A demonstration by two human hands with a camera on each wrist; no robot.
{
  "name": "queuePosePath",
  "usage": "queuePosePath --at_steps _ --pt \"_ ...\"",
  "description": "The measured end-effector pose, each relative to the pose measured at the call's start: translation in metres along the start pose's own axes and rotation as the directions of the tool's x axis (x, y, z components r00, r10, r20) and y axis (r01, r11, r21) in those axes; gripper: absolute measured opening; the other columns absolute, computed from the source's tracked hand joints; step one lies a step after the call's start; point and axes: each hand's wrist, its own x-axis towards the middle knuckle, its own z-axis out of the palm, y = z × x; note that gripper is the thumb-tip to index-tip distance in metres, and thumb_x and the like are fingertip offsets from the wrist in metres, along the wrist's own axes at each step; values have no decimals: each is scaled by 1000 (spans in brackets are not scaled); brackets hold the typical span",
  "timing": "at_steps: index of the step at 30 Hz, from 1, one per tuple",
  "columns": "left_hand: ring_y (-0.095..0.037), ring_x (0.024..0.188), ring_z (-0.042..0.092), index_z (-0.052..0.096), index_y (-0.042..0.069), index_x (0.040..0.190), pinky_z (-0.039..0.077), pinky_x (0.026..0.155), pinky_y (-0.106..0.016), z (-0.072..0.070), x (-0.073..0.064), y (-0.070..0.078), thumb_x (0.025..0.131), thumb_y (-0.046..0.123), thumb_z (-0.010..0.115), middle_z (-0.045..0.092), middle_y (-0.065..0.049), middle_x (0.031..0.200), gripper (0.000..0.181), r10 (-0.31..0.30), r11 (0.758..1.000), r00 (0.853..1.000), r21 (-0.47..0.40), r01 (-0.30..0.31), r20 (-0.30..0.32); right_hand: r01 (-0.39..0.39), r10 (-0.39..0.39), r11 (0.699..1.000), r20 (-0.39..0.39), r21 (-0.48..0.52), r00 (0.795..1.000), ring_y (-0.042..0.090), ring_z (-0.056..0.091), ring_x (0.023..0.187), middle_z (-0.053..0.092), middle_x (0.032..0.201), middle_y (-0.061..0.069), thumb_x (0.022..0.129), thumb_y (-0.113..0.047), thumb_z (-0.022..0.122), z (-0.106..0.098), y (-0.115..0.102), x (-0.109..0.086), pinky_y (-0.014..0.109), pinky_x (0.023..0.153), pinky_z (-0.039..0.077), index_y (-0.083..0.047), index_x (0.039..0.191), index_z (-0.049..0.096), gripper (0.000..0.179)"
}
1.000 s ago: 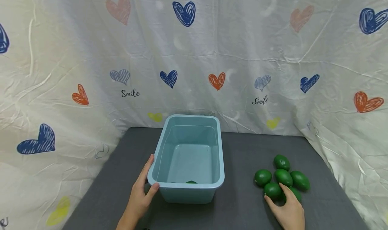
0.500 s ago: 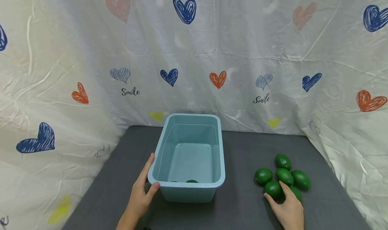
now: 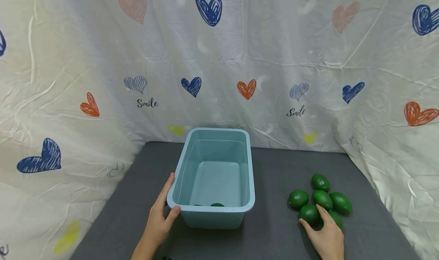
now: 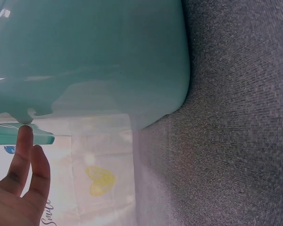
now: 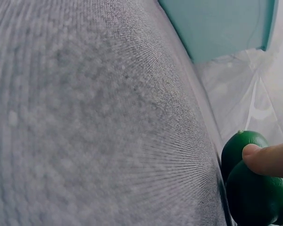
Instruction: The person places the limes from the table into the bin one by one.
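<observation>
My left hand (image 3: 157, 220) rests at the near left corner of a pale blue plastic bin (image 3: 223, 218), thumb at the front rim and straight fingers along the side. In the left wrist view, a fingertip of that hand (image 4: 19, 193) touches the bin just under its rim. Thumb and index finger of my right hand (image 3: 326, 237) hold a glossy green lime (image 3: 308, 215) at the near edge of a cluster of limes. Up close, the right wrist view shows the thumb (image 5: 269, 160) on this lime (image 5: 254, 200), with another lime (image 5: 236, 150) behind it.
Several other limes, including a far one (image 3: 320, 182) and a right one (image 3: 341, 203), lie close together on the dark grey tabletop (image 3: 271, 176). Inside the bin, a green sliver of lime (image 3: 217, 204) shows over the front rim. A heart-printed curtain (image 3: 219, 54) hangs behind.
The head view has tilted down and shifted very slightly. Both hands keep their places, the left at the bin and the right on the lime.
</observation>
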Motion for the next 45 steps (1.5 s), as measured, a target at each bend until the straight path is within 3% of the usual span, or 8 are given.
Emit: queuePosePath --at_steps 10,16,21,28,30,33,37,45 --pt "0 154 32 29 20 170 31 109 -8 -1 -1 -1 94 1 65 32 -5 174 86 6 1000 1000 5 -6 3 15 -15 1000 -30 8 999 56 65 112 59 144 33 84 -36 91 -2 -5 0 68 94 49 4 146 59 81" --pt "0 156 28 26 21 170 27 112 -8 -4 -5 -3 97 4 64 30 -9 174 85 -23 1000 1000 21 23 17 59 -57 998 -79 27 995 56 65 111 60 143 33 83 -35 92 0 -11 0 68 92 50 4 146 60 81" --pt "1 155 28 25 20 171 28 111 -7 -3 -6 -3 98 3 63 29 -9 175 84 -43 999 999 16 42 27 101 -89 993 -185 57 979 55 67 110 64 139 31 78 -31 95 1 -15 -1 67 91 51 4 141 64 79" --pt "0 155 30 26 16 170 30 109 -8 -1 -5 -5 96 -1 63 29 -13 174 85 -9 1000 1000 19 8 26 166 -141 983 -267 73 953 51 71 99 68 134 28 76 -28 97 4 -21 0 64 86 54 5 137 67 75" --pt "1 155 29 26 16 170 29 109 -8 -1 -5 -4 96 -1 63 29 -15 174 86 -11 1000 1000 17 10 28 179 -152 981 -281 72 948 46 72 85 69 134 28 76 -28 97 5 -23 0 63 82 55 4 137 68 75" --pt "1 155 29 25 17 171 29 109 -7 -1 -5 -5 95 0 64 29 -17 173 86 -11 1000 999 17 11 31 194 -164 978 -303 73 939 27 65 62 71 132 26 75 -29 98 5 -25 0 53 70 56 3 136 69 74" --pt "1 155 28 25 17 171 28 109 -7 -2 -4 -5 96 0 64 29 -13 174 86 -9 1000 999 20 9 32 217 -179 973 -327 84 928 6 49 50 73 128 24 73 -29 99 6 -29 2 36 58 50 1 135 70 74" --pt "1 155 28 25 19 171 29 109 -7 -1 -1 -2 96 0 64 28 -8 175 87 -33 999 999 7 33 35 236 -181 964 -341 124 922 4 41 43 73 127 24 72 -27 99 6 -40 3 28 51 42 0 135 70 75"
